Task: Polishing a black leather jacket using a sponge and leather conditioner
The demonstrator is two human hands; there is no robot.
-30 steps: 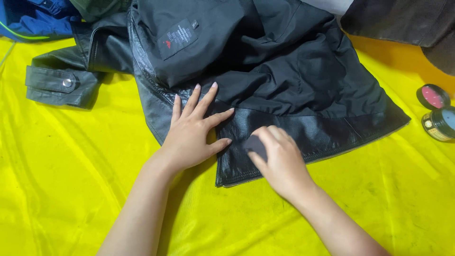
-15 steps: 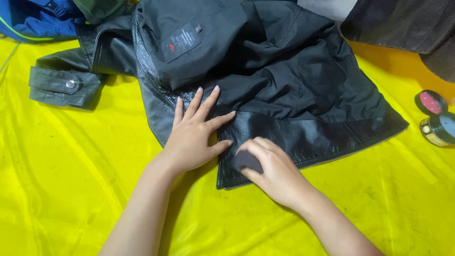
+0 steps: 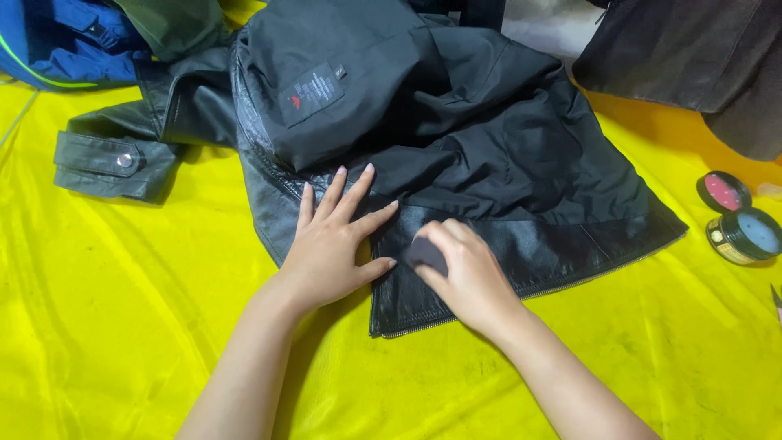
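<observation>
A black leather jacket (image 3: 456, 163) is laid inside out on a yellow sheet (image 3: 122, 326), in the upper middle of the view. Its long axis runs from the collar end at upper left, where a dark label (image 3: 312, 94) is sewn to the lining, down to the leather hem band at lower right, which ends in a corner pointing right. One cuffed sleeve (image 3: 106, 159) with a metal snap extends to the left. The left hand (image 3: 330, 244) is pressed flat, fingers spread and open, on the leather edge near the lower left corner of the jacket. The right hand (image 3: 464, 277) is closed over a small dark pad (image 3: 425, 254), which is held against the leather hem band just beside the left hand. An open tin (image 3: 749, 235) and its pink-lined lid (image 3: 723, 191) stand on the sheet, well apart to the right. A blue garment (image 3: 73, 41) lies at upper left.
</observation>
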